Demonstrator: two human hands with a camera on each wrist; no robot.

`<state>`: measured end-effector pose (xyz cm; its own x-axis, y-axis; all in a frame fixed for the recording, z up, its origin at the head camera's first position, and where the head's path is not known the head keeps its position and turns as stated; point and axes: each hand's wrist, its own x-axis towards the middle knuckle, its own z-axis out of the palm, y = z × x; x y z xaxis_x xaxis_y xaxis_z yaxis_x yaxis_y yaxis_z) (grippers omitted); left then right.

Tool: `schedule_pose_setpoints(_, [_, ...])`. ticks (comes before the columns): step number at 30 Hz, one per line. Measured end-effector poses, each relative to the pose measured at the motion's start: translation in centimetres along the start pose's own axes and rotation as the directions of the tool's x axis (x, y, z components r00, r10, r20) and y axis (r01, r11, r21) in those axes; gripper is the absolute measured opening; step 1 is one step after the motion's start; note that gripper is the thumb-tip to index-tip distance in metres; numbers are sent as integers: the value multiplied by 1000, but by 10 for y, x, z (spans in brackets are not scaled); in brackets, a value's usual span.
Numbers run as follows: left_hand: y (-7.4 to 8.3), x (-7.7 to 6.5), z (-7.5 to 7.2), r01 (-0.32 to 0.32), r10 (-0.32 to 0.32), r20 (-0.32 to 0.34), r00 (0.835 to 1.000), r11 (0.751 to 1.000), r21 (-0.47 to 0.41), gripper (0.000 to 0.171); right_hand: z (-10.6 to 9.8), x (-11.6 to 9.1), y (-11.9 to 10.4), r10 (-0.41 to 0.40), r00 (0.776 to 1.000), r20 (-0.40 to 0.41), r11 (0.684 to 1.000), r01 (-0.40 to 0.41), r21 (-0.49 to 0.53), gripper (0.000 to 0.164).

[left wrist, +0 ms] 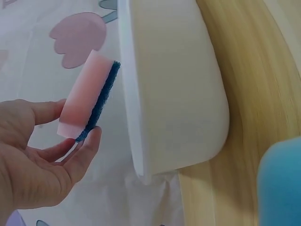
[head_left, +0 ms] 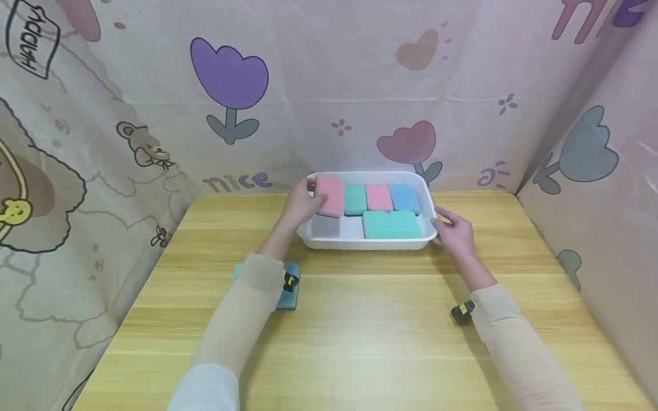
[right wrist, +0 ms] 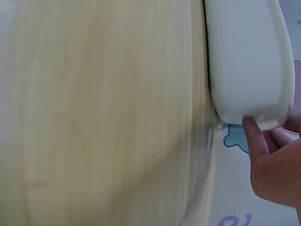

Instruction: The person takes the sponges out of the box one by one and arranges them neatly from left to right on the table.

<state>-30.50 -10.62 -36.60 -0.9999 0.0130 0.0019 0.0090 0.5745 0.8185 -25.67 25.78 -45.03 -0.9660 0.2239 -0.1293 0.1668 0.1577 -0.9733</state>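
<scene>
Seven o'clock in the head view, and the left sleeve blots out much of the blue sponge and all but a sliver of the teal sponge! The mark on the wrist camera, too small to read. Left wrist now: the white tray runs off at twelve o'clock, its wall hiding the inside; the blue sponge, cropped at four. Right wrist: the right hand, cropped at four, some fingertips lost behind the tray!

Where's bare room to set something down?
The table between the sleeves, in front of the tray, is bare. Inside: a patch left of the front green sponges. Crowded: the tray's back row, where the left hand holds a pink sponge, and around the table's blue sponge.
</scene>
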Motion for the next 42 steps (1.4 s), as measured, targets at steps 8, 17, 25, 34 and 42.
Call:
schedule_pose_setpoints(8, [1, -26, -9, -23, 21, -24, 999, 996, -92, 61, 0, -1, -1, -5, 1000, -1, 1000, 5, -1, 51])
schedule_pose_setpoints(17, [-1, -54, -19, -44, 40, -29, 999, 983, -180, 61, 0, 0, 1, -19, 1000, -1, 1000, 19, -2, 51])
schedule_pose_setpoints(25, [-8, -79, -25, -54, 57, 7, 998, 981, -186, 61, 0, 2, 3, -27, 1000, -4, 1000, 27, -9, 51])
schedule_pose_setpoints(34, [-25, -102, -24, -58, 74, 92, 993, 985, -163, 64, -1, 1, 2, -29, 1000, -4, 999, 28, -29, 51])
schedule_pose_setpoints(42, [-36, -122, -22, -95, 113, 180, 977, 990, -105, 73, 0, 0, 2, -26, 1000, 1, 999, 26, -25, 52])
